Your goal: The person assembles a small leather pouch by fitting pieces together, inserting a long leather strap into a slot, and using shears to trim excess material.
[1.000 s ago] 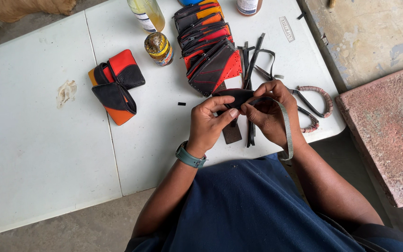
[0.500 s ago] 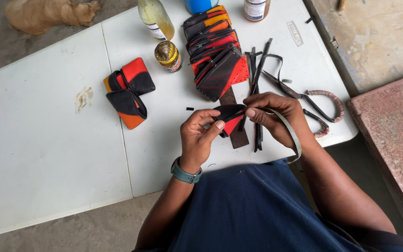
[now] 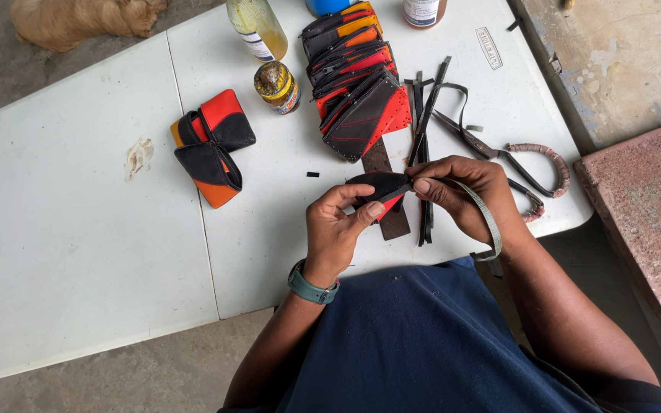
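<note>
Left hand (image 3: 336,233): bare, no glove, no ring to be seen.
Left wrist: a teal-green watch band (image 3: 311,287), smooth and fairly thick, its face turned out of sight.
Right hand (image 3: 464,195): bare, nails short.
Arms: bare to above the elbow; sleeves fall outside the view.
Clothing: a dark navy garment (image 3: 422,344), plain cloth, perhaps an apron or shirt.

On the table (image 3: 78,252), the pouch (image 3: 380,187) sits low centre of the frame, between the left hand (image 3: 338,229) and the right hand (image 3: 460,195). A row of pouches (image 3: 357,76) runs above it to the top edge. Two more pouches (image 3: 210,145) lie left of that row, a jar (image 3: 277,86) between them. Strips (image 3: 422,130) lie right of the row, scissors (image 3: 510,160) further right, a bottle (image 3: 258,27) at top centre
</note>
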